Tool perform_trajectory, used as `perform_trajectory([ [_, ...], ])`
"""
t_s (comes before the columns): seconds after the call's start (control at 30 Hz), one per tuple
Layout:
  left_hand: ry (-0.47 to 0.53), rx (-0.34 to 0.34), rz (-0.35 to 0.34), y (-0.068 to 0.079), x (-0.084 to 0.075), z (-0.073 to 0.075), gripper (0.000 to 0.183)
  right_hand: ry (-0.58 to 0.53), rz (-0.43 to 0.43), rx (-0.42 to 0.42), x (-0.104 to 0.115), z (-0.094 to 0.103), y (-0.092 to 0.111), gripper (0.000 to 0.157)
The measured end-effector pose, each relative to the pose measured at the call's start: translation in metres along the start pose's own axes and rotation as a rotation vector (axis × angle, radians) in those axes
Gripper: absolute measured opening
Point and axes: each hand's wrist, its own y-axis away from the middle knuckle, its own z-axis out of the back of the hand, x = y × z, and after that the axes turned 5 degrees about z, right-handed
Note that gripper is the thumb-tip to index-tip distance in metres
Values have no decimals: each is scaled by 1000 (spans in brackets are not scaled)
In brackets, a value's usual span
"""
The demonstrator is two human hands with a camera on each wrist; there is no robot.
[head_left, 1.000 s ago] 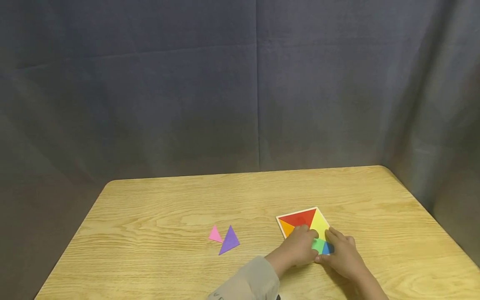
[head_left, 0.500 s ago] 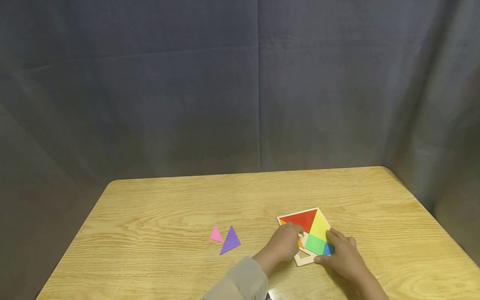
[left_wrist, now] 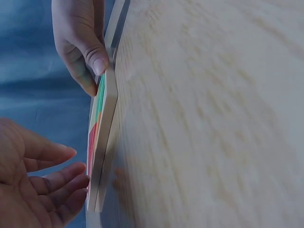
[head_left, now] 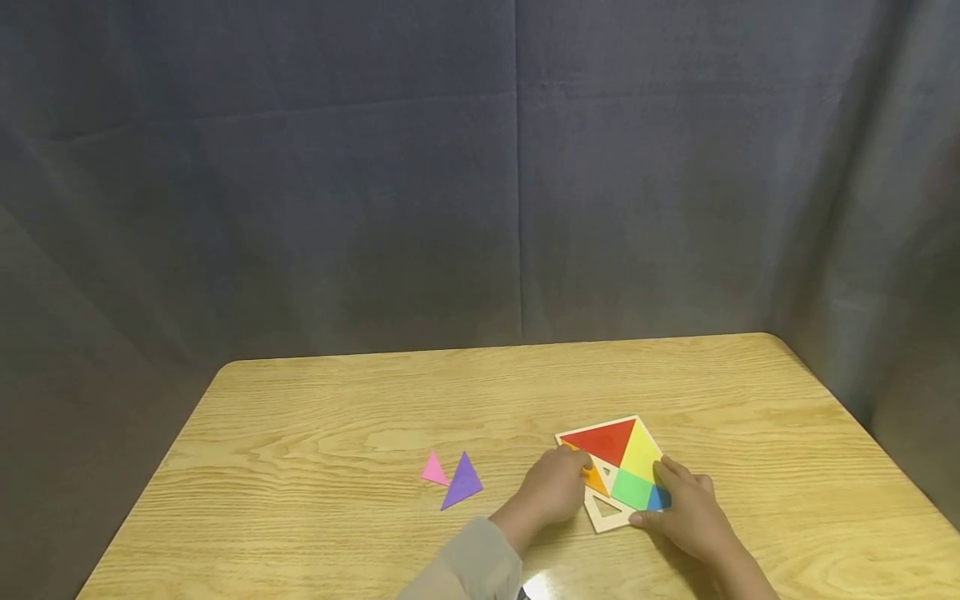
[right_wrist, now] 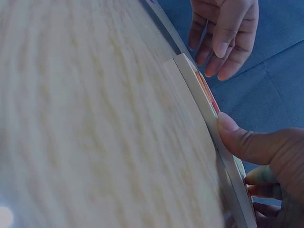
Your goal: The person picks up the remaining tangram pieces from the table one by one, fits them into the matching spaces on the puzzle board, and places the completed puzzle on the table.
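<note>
A wooden tangram board (head_left: 600, 524) lies on the table, holding a red triangle (head_left: 602, 438), a yellow piece (head_left: 638, 455), a green piece (head_left: 632, 489), a blue piece (head_left: 659, 498) and an orange piece (head_left: 597, 482). Bare wood with a triangular cut-out shows at its near left corner, and a smaller one near the middle. My right hand (head_left: 688, 508) grips the board's near right corner between thumb and fingers. At the left edge, my left hand (head_left: 553, 486) reaches over the orange piece and hides part of it; its thumb and fingers stand apart in the left wrist view.
To the left of the board lie a pink triangle (head_left: 434, 470) and a purple triangle (head_left: 462, 483), tip to side. The wood-grain table (head_left: 315, 433) ends at a dark curtain (head_left: 375, 208) behind.
My left hand has moved left from the green piece to the board's left edge, uncovering the green piece and the cut-outs. The right hand has stayed on the near right corner.
</note>
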Motion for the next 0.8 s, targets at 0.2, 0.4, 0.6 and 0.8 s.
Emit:
perform_trajectory([
  [0.2, 5, -4, 22, 3, 6, 4, 24, -13, -2, 3, 0, 0, -1, 98],
  [0.4, 19, -12, 27, 6, 12, 7, 25, -9, -16, 5, 1, 1, 0, 97],
  [0.6, 31, -14, 34, 10, 19, 8, 23, -1, -3, -2, 1, 0, 1, 95],
  [0.8, 39, -29, 25, 13, 27, 11, 21, -9, 1, -1, 2, 1, 1, 96],
])
